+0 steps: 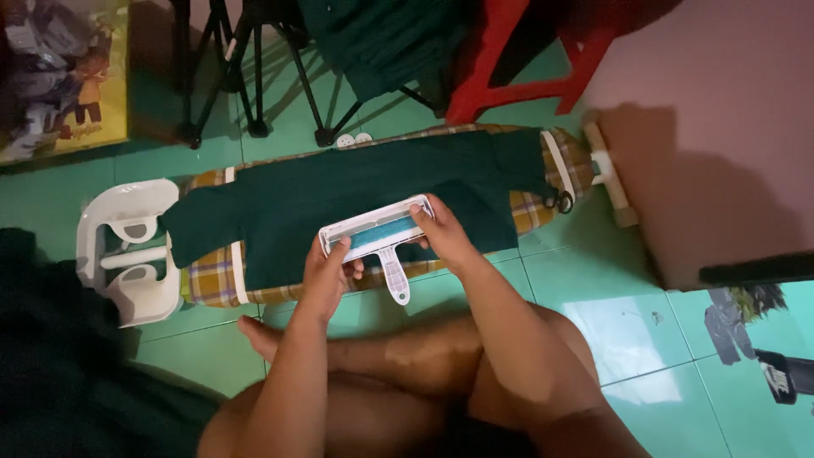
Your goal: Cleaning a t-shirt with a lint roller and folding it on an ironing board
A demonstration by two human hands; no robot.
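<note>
Two hands grip a white lint brush (pixel 377 233) over a dark green garment (pixel 356 199) spread on a low plaid ironing board (pixel 212 276) — left hand (pixel 326 280) and right hand (pixel 441 233) at opposite ends, fingers closed around its frame. Nearby on the green tiled floor (pixel 619 322) — a white plastic stand (pixel 127 250).

Red plastic chair (pixel 509 64), black tripod (pixel 242 76), green tiles (pixel 627 331).

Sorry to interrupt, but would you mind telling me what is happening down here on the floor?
A person sits cross-legged on the green tiled floor and holds a white lint brush with both hands: the left hand grips its near left end, the right hand its right end. The brush rests over a dark green garment spread flat on a low plaid ironing board. A white iron rest sticks out at the board's left end.
</note>
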